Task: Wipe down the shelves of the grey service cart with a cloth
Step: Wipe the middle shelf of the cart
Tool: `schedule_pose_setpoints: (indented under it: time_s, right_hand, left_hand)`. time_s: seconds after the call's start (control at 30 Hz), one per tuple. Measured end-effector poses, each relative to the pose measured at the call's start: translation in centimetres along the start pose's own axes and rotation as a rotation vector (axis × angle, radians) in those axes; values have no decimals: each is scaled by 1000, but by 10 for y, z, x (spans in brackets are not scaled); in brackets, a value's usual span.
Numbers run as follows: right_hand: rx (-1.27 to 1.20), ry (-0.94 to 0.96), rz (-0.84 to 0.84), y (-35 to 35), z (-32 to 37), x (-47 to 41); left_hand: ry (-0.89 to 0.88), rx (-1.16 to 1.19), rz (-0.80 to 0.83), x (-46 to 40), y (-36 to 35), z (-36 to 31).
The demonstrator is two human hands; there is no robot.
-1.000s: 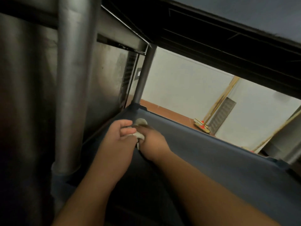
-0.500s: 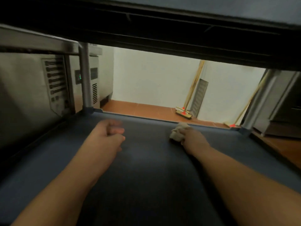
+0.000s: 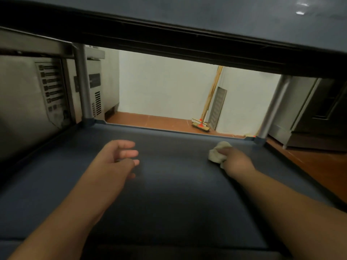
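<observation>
The person is leaning in low over the grey service cart, both bare arms stretched out across one of its shelves (image 3: pixel 169 194), a flat dark blue-grey surface with a shallow raised rim. Nothing lies on the shelf but the cloth and the two hands. The shelf above (image 3: pixel 187 19) hangs close over it as a dark band.

The right hand (image 3: pixel 237 162) is out toward the far right corner of the shelf, its fingers (image 3: pixel 224 152) curled round a crumpled pale cloth (image 3: pixel 217 152), which bulges out past the knuckles and sits against the shelf surface, near the back rim and the right rear post (image 3: pixel 272 109).

The left hand (image 3: pixel 114 156) is over the middle-left of the shelf, holding nothing. Its fingers (image 3: pixel 129 153) are loosely spread and slightly bent, pointing right. Whether the palm actually rests on the shelf or floats just above it, I cannot tell.

Behind the left rear post (image 3: pixel 82 87) stands a stainless steel unit (image 3: pixel 28 94) with vent slots. Beyond the cart there is a terracotta tile floor (image 3: pixel 159 121) and a white wall (image 3: pixel 165 85), with a wooden-handled broom (image 3: pixel 201 125) leaning against it beside a grey louvred panel (image 3: pixel 218 107). A dark cabinet (image 3: pixel 319 113) stands off to the right.
</observation>
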State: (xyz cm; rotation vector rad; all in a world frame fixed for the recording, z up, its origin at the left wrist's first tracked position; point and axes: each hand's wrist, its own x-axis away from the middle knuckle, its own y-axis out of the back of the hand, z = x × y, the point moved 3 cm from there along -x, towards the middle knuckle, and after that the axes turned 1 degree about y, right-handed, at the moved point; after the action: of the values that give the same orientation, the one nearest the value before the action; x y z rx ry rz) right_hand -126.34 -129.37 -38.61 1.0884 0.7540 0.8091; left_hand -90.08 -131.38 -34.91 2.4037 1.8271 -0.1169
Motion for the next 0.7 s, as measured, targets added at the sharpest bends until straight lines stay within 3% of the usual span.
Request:
schedule_pose_setpoints:
  time_s: [0.13, 0.27, 0.4, 0.47, 0.53, 0.63, 0.7]
  right_hand:
    - [-116, 383, 92, -40, 127, 41]
    - [-546, 589, 222, -34, 212, 95]
    - [-1199, 351, 236, -24, 215, 108]
    - [-1582, 169, 350, -26, 210, 110]
    - [-1858, 45, 497, -21, 211, 117]
    - [-2062, -46, 616, -12, 219, 131]
    - [-2039, -82, 638, -18, 222, 139]
  left_hand:
    - [15, 87, -37, 12, 31, 8]
    - [23, 99, -92, 20, 51, 14]
    - [-27, 24, -216, 21, 67, 14]
    - [-48, -55, -250, 24, 68, 12]
    - [59, -49, -192, 29, 60, 17]
    - [310, 427, 128, 38, 32, 21]
    - [368, 723, 309, 43, 19, 15]
